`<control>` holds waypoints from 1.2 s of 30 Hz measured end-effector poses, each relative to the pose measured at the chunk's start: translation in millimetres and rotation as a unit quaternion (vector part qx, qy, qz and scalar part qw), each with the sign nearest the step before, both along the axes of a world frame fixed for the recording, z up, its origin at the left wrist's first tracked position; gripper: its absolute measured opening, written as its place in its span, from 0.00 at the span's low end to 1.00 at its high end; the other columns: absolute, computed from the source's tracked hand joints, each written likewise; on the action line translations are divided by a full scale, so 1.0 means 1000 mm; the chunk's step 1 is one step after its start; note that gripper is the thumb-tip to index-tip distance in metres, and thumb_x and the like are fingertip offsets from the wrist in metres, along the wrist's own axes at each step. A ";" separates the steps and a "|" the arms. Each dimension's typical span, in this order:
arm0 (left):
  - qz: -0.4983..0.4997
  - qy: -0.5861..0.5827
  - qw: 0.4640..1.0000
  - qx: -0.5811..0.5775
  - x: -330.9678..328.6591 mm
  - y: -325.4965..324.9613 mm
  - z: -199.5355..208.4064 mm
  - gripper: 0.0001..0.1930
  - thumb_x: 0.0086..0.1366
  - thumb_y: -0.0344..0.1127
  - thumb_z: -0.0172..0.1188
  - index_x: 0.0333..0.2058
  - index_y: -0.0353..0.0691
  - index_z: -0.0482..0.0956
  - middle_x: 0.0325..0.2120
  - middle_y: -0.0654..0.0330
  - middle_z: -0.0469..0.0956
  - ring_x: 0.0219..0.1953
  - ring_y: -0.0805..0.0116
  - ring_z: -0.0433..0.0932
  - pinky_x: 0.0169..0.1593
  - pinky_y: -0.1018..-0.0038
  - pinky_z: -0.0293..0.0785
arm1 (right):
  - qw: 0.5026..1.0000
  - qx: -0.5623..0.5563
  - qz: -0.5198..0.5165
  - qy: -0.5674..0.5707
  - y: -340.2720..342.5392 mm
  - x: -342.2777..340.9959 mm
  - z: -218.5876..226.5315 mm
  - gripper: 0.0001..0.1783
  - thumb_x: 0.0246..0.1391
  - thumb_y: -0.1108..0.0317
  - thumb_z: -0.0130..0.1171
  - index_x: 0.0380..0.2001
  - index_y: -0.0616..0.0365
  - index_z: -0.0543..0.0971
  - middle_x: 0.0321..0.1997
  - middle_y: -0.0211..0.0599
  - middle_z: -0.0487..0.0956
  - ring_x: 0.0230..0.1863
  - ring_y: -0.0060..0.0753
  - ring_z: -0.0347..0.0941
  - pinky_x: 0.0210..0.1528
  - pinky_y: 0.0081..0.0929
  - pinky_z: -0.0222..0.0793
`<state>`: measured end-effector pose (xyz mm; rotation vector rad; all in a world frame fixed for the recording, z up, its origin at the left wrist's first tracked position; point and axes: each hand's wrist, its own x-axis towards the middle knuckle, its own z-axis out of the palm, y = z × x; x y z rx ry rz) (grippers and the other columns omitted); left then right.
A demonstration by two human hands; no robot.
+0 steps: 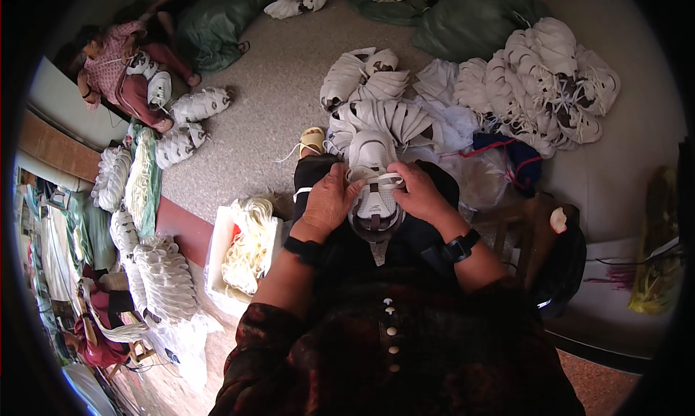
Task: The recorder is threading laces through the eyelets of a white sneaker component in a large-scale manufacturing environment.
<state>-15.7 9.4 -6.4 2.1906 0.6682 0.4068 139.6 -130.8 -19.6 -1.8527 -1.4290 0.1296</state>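
A white and grey sneaker (pixel 372 153) rests on my lap, toe pointing away, its dark-lined opening towards me. White shoelace (pixel 374 176) crosses its upper near the tongue. My left hand (pixel 331 197) is at the shoe's left side, thumb and fingers pinched on the lace. On the other side, my right hand (pixel 422 194) pinches the lace too, its fingers bent at the eyelets. The fingertips partly cover the lace, so its exact path is hidden there.
A white box (pixel 211 260) of loose laces (pixel 250 244) stands at my left. Stacked white shoes (pixel 384 119) lie beyond my knees, with a larger pile (pixel 543 76) at far right. A wooden stool (pixel 517 224) is at my right. Another person (pixel 116 69) sits far left handling shoes.
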 end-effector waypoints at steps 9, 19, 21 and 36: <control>0.021 0.087 0.996 0.001 -0.009 -0.007 0.012 0.25 0.52 0.42 0.62 0.45 0.34 0.67 0.24 0.49 0.78 0.32 0.50 0.78 0.36 0.62 0.73 | 0.973 -0.166 -0.161 -0.009 -0.004 -0.021 -0.001 0.11 0.36 0.73 0.58 0.25 0.61 0.68 0.23 0.44 0.72 0.27 0.48 0.70 0.30 0.40 0.65; 0.018 0.047 0.999 0.009 -0.016 -0.007 0.005 0.17 0.52 0.38 0.62 0.38 0.35 0.72 0.22 0.52 0.77 0.28 0.54 0.78 0.32 0.65 0.73 | 0.995 0.026 -0.093 -0.029 0.001 -0.022 0.004 0.08 0.35 0.77 0.56 0.23 0.60 0.68 0.25 0.45 0.70 0.29 0.50 0.68 0.31 0.41 0.65; 0.019 0.042 0.999 0.012 -0.016 -0.007 0.005 0.17 0.52 0.38 0.62 0.38 0.35 0.72 0.21 0.52 0.77 0.28 0.54 0.78 0.32 0.65 0.73 | 0.992 -0.054 -0.093 -0.072 0.001 -0.031 0.014 0.07 0.37 0.79 0.53 0.24 0.61 0.69 0.25 0.45 0.70 0.30 0.51 0.68 0.31 0.41 0.65; -0.004 0.023 1.000 0.012 -0.030 0.001 -0.001 0.06 0.51 0.35 0.61 0.26 0.40 0.77 0.20 0.56 0.77 0.27 0.56 0.78 0.30 0.66 0.73 | 0.975 -0.132 -0.025 -0.177 -0.030 0.002 0.025 0.04 0.44 0.70 0.55 0.20 0.57 0.73 0.15 0.43 0.72 0.21 0.49 0.72 0.25 0.43 0.66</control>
